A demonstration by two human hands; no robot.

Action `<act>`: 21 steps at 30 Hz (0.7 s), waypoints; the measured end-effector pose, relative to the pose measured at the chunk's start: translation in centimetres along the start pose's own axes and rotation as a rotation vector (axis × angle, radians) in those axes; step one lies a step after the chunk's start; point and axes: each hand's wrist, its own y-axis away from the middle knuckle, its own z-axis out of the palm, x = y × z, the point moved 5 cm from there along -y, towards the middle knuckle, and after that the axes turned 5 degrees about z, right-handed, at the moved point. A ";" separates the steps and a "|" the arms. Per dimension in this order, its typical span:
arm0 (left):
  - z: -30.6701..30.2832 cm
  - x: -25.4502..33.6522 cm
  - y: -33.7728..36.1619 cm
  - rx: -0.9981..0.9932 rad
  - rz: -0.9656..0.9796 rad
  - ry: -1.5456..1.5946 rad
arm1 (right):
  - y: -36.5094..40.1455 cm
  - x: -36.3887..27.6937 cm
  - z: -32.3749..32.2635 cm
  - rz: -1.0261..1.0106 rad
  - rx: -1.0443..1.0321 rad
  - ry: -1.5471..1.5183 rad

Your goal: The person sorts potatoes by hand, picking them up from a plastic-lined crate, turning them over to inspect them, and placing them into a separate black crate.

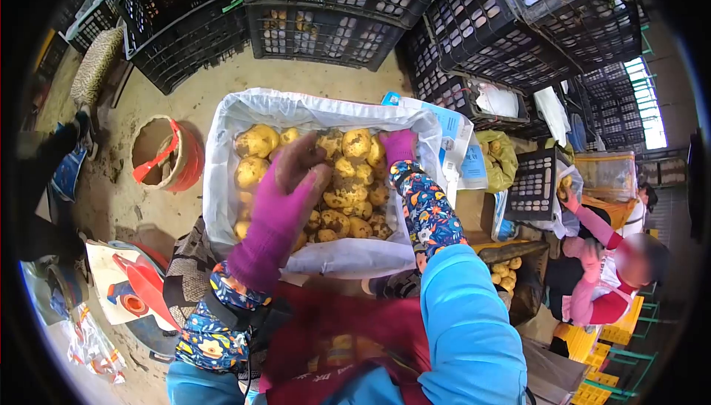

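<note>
A crate lined with a white plastic liner stands in front of me, filled with yellow, dirt-marked potatoes. My left hand, in a purple glove with soiled brown fingers, is over the left-middle part of the potatoes. Its thumb and fingers are apart, and no potato shows between them. At the far right corner of the crate, my right hand, also in a purple glove, reaches down beside the potatoes and the liner. Its fingers are hidden, so what they touch cannot be made out.
Left of the crate stands a red bucket. Stacked black crates line the far side. A blue-and-white printed carton lies against the crate's right side. Farther right, a co-worker in pink gloves handles produce beside another crate.
</note>
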 end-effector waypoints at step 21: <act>3.3 -4.6 2.1 -0.238 -0.275 0.066 | 17.9 4.2 -21.4 -0.278 0.239 -1.615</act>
